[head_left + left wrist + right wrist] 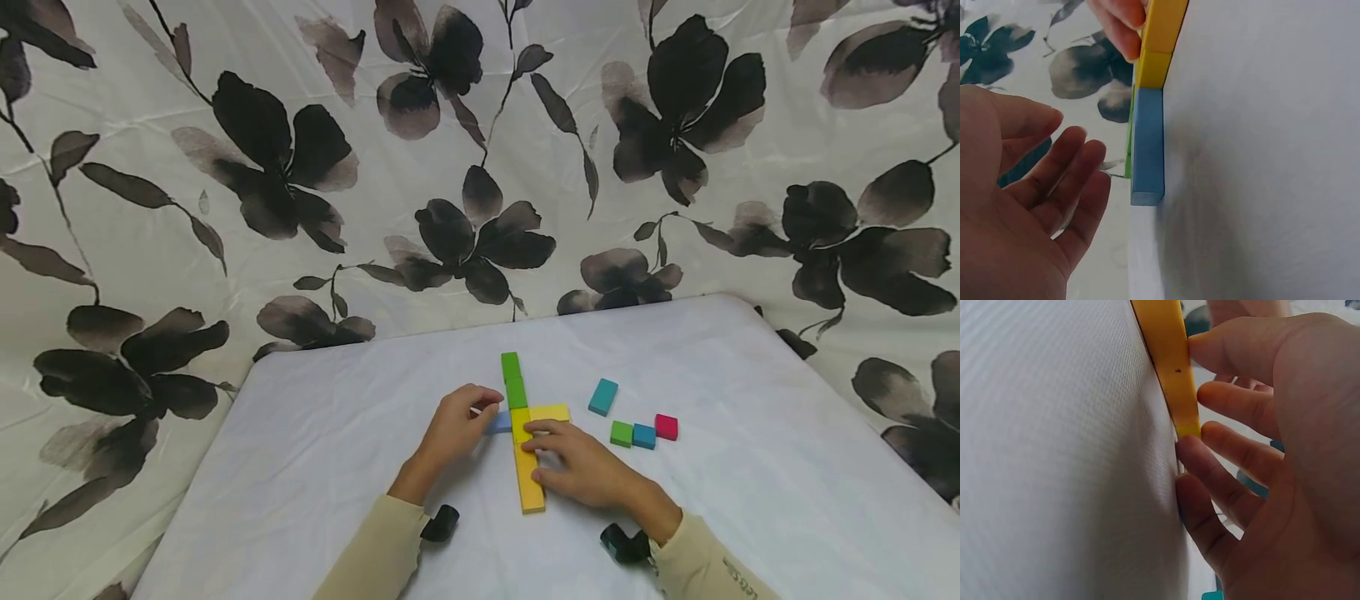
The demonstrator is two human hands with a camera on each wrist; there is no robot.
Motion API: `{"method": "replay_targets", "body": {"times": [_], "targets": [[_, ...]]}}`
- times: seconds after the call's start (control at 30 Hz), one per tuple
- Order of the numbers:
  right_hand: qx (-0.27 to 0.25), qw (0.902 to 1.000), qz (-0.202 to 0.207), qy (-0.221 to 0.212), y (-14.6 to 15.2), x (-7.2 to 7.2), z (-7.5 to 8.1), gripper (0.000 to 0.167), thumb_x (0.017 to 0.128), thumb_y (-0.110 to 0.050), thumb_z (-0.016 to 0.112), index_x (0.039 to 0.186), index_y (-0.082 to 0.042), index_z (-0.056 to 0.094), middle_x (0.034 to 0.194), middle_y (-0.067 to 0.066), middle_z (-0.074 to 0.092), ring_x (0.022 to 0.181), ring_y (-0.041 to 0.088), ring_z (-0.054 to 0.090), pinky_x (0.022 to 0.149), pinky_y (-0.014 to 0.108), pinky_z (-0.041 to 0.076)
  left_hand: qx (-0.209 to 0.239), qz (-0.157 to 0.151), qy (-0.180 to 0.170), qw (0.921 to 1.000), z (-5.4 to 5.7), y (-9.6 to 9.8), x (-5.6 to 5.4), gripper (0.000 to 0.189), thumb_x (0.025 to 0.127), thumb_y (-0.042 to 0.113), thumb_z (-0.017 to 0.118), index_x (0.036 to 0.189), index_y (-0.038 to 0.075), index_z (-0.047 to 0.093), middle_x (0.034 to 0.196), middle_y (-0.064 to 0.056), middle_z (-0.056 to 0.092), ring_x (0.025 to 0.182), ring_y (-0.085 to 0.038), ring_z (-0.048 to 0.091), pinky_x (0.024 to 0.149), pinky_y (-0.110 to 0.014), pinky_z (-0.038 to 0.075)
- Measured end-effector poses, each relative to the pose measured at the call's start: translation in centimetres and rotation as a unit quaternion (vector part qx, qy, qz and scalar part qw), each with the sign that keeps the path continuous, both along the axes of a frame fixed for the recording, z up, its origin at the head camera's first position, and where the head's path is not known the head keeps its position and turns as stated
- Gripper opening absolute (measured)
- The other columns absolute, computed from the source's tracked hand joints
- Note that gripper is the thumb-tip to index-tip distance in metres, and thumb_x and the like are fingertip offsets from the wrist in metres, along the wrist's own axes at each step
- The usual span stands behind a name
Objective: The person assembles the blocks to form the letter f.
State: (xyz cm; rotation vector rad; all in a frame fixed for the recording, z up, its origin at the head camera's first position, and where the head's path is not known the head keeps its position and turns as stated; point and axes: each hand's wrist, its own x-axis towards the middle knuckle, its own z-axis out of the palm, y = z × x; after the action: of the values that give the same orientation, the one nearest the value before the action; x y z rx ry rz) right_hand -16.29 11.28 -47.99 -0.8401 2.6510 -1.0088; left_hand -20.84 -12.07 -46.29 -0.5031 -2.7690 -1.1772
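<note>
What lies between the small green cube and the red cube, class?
In the head view, a blue cube lies between the green cube and the red cube.

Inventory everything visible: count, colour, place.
Yellow blocks: at least 3, yellow, centre
Green blocks: 2, green, beyond yellow
Long blue block: 1, blue, left of yellow
Teal block: 1, teal, right side
Green cube: 1, green, near teal block
Blue cube: 1, blue, beside green cube
Red cube: 1, red, beside blue cube
Table: 1, white, beneath blocks
Floral sheet: 1, pale and dark, behind
Wrist cameras: 2, black, wrists
Sleeves: 2, beige, forearms
Left grip: 1, bare, near long blue block
Right grip: 1, bare, touching yellow blocks
</note>
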Motion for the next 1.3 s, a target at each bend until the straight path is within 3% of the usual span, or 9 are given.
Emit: {"method": "replay_targets", "body": {"times": [0.23,0.4,0.63,0.83,1.03,1.17,1.3], "targets": [[-0.015,0.9999,-0.004,-0.007,0.1,-0.1,0.0,0.036,0.096,-0.034,0.069,0.130,-0.021,0.067,0.150,-0.006,0.046,0.140,0.024,0.038,0.113,0.055,0.032,-0.008,-0.026,0.013,0.9995,0.1,-0.2,1.8,0.016,0.097,0.013,0.068,0.111,0.012,0.073,0.102,0.005,0.066,0.092,-0.011,0.061,0.084,-0.031,0.054],[-0.035,0.9993,-0.001,-0.016,0.1,-0.1,-0.1,0.032,0.096,-0.030,0.069,0.126,-0.021,0.069,0.147,-0.005,0.050,0.139,0.022,0.041,0.112,0.052,0.034,-0.001,-0.047,0.035,0.9982,-0.7,-0.4,3.0,0.014,0.095,0.010,0.070,0.108,0.011,0.074,0.100,0.006,0.065,0.094,-0.010,0.061,0.086,-0.030,0.054],[-0.073,0.9973,0.001,-0.009,0.3,-0.2,-0.2,0.029,0.097,-0.025,0.069,0.124,-0.017,0.070,0.142,-0.001,0.056,0.131,0.019,0.050,0.104,0.043,0.046,0.011,-0.076,0.025,0.9967,-1.5,-0.2,3.8,0.015,0.096,0.010,0.069,0.110,0.011,0.074,0.104,0.005,0.065,0.099,-0.011,0.062,0.090,-0.031,0.054],[-0.093,0.9956,-0.005,-0.003,0.5,-0.1,-0.4,0.030,0.096,-0.024,0.070,0.125,-0.016,0.070,0.138,0.003,0.058,0.108,0.015,0.062,0.090,0.034,0.053,-0.070,-0.086,0.046,0.9927,-1.6,0.0,4.1,0.017,0.094,0.015,0.072,0.110,0.015,0.075,0.109,0.005,0.063,0.105,-0.013,0.058,0.094,-0.036,0.051],[-0.105,0.9939,-0.030,-0.011,0.7,-0.1,0.1,0.031,0.097,-0.022,0.068,0.127,-0.016,0.069,0.125,-0.004,0.065,0.102,0.011,0.062,0.086,0.028,0.053,-0.162,-0.127,0.079,0.9754,-1.1,0.5,4.8,0.024,0.094,0.027,0.073,0.115,0.017,0.075,0.124,0.002,0.061,0.120,-0.016,0.053,0.102,-0.038,0.047],[-0.114,0.9913,-0.058,-0.029,1.2,-0.3,0.4,0.030,0.098,-0.023,0.068,0.127,-0.018,0.069,0.117,-0.006,0.067,0.100,0.012,0.061,0.086,0.026,0.053,-0.191,-0.159,0.075,0.9658,-0.8,0.6,4.9,0.029,0.094,0.035,0.072,0.119,0.020,0.074,0.136,0.000,0.056,0.129,-0.017,0.048,0.107,-0.039,0.042],[-0.140,0.9867,-0.078,-0.028,2.3,-0.8,0.7,0.026,0.098,-0.021,0.067,0.123,-0.015,0.070,0.118,-0.002,0.069,0.101,0.014,0.062,0.086,0.027,0.053,-0.199,-0.177,0.055,0.9623,-0.7,0.5,4.9,0.032,0.094,0.038,0.071,0.122,0.021,0.073,0.143,0.001,0.051,0.136,-0.018,0.042,0.111,-0.041,0.037]]}}
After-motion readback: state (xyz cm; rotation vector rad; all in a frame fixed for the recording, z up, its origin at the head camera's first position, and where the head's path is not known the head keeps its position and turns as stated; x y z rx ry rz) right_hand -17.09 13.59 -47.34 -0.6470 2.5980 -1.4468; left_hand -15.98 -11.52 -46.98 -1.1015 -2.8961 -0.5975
